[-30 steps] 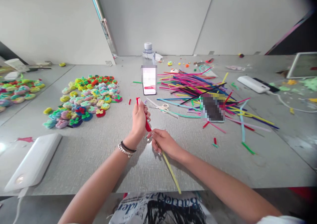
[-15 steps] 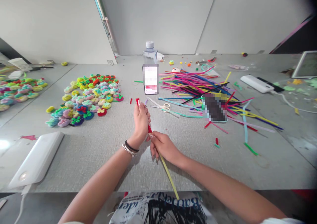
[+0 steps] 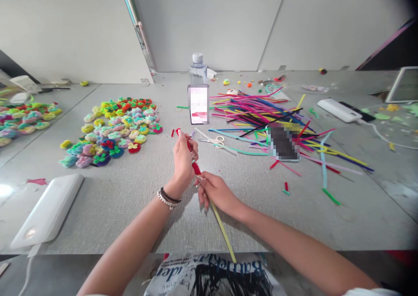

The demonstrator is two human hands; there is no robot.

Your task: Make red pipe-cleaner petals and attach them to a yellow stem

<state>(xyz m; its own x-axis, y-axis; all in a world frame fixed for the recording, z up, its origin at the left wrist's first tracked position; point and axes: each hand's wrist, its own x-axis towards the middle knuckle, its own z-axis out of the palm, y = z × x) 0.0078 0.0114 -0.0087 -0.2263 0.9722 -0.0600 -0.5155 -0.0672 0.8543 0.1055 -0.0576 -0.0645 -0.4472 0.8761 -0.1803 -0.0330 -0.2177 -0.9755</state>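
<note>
Over the middle of the table, my left hand [image 3: 184, 154] is closed around a red pipe cleaner [image 3: 196, 168], whose red tip shows above the thumb. Just below it, my right hand [image 3: 217, 192] pinches a yellow pipe cleaner [image 3: 223, 230] close to where it meets the red one. The yellow length runs down past the table's front edge. How the two are joined is hidden by the fingers. Scissors with pale handles [image 3: 218, 141] lie beyond my hands to the right. A short red snippet [image 3: 173, 133] lies near my left fingertips.
To the left are a heap of fuzzy flower shapes [image 3: 120, 130] and a white power bank [image 3: 48, 213]. A phone [image 3: 198, 104] stands against a bottle [image 3: 197, 69]. Many loose pipe cleaners [image 3: 251, 113] lie right of it, with another phone [image 3: 283, 143] on them.
My left hand has shifted slightly left and up, away from my right hand, baring more of the red pipe cleaner. My right hand has stayed nearly still on the yellow one.
</note>
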